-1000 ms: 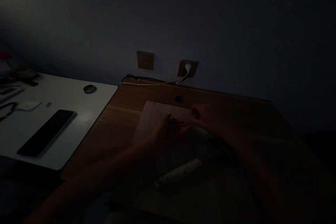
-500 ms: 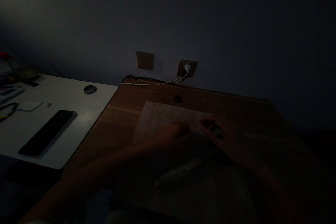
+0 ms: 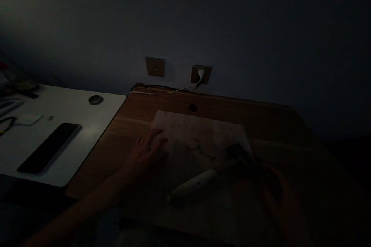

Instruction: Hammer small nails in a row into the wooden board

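The room is very dark. A pale wooden board (image 3: 203,131) lies on a brown desk (image 3: 130,123). My left hand (image 3: 146,150) rests flat on the board's left edge, fingers spread and holding nothing. A few small nails (image 3: 203,151) lie loose near the board's middle. A hammer rests across the board, its light handle (image 3: 197,183) pointing toward me and its dark head (image 3: 240,154) at the right. My right hand (image 3: 274,191) sits in shadow just right of the hammer head; its fingers cannot be made out.
A white table (image 3: 72,112) adjoins the desk on the left, carrying a black phone (image 3: 49,146), a small round object (image 3: 95,99) and clutter at the far left. On the wall are a switch plate (image 3: 154,66) and a socket with a white plug (image 3: 201,73) and cable.
Both hands were together over the board's middle. My left hand has slid to the board's left edge, my right hand has drawn back to the lower right, and the nails and hammer head now show.
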`<state>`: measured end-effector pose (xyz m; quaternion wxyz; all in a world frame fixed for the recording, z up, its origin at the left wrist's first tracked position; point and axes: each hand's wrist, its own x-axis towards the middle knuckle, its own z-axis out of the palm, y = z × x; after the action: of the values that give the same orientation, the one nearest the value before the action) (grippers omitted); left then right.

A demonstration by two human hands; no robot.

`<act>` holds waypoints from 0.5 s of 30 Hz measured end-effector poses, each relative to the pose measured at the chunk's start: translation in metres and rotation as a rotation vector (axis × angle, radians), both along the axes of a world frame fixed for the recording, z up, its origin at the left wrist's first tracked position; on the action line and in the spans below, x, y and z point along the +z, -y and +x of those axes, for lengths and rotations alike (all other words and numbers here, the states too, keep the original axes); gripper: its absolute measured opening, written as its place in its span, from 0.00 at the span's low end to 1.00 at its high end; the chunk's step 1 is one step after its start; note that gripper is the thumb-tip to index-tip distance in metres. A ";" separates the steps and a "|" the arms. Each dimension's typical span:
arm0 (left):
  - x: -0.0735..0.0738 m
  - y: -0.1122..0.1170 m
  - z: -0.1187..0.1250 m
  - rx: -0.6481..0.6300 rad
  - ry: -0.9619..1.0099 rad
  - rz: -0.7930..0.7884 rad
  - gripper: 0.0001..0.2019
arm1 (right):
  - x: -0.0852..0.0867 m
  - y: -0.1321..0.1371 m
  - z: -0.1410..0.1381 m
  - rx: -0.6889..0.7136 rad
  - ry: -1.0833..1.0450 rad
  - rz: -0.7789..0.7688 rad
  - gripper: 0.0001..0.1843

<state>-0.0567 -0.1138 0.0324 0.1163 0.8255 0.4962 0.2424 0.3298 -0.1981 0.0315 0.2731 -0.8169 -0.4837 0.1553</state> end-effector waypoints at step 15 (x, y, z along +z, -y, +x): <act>0.016 0.064 -0.057 0.364 0.283 -0.207 0.19 | -0.030 -0.003 -0.062 0.050 -0.183 0.032 0.39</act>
<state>-0.1140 -0.1781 0.0481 0.2231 0.6639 0.6377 0.3205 0.2680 -0.1954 0.0014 0.3251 -0.7826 -0.4792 0.2284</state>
